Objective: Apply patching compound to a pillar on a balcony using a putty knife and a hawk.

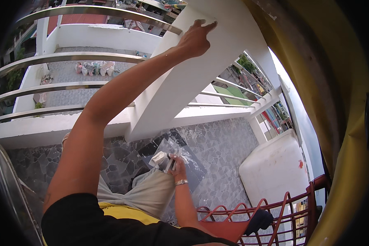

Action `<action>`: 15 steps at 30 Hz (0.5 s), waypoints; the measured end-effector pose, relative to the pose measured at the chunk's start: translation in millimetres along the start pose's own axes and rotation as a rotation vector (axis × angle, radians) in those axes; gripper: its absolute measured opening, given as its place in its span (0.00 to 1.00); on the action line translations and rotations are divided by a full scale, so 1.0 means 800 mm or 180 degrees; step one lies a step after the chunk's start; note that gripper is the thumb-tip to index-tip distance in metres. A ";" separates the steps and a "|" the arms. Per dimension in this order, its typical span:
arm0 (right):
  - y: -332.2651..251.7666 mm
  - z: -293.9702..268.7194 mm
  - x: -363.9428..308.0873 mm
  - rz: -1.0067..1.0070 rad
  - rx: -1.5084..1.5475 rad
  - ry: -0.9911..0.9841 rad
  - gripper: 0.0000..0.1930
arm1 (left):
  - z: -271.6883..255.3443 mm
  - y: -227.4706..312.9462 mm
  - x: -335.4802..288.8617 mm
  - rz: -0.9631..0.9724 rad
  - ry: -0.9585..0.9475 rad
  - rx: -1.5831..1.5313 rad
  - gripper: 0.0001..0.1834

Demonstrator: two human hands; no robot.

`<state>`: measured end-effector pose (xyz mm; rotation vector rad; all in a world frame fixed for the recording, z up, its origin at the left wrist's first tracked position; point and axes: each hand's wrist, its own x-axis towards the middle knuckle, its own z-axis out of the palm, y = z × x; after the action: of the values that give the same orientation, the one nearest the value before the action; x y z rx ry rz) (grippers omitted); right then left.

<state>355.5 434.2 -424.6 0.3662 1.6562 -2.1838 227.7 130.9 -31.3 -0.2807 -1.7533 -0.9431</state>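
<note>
The white column (184, 78) stands on the person's far side, its long axis slanting from lower left to upper right across the view. At its upper face is the left hand (196, 39), the nearer one, fingertips apparently touching the surface; this grip is spread and shows nothing held. Well below, the right hand (177, 166) is closed on a slim tool (169, 164), its exact form unclear. White paste (159, 158) lies just left of that grip. Farther out: a dark sheet (197, 178), stone-patterned floor (221, 139), metal railing (82, 56).
</note>
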 end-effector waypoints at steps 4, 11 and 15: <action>0.018 -0.042 0.002 -0.2412 -0.1859 -0.0050 0.17 | -0.033 0.000 -0.127 -0.0374 -0.0385 -0.1165 0.22; 0.027 -0.013 -0.062 -0.0764 0.0276 0.0387 0.17 | -0.150 -0.086 -0.576 -0.3763 -0.0794 -0.1426 0.16; 0.058 -0.049 -0.061 -0.3673 -0.2790 0.0950 0.31 | -0.177 -0.037 -0.618 -0.3917 -0.0888 -0.1475 0.17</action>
<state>419.3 467.3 -454.5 -0.7163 3.2895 -1.6436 505.6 134.8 -465.5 0.4841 -1.8849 -2.2770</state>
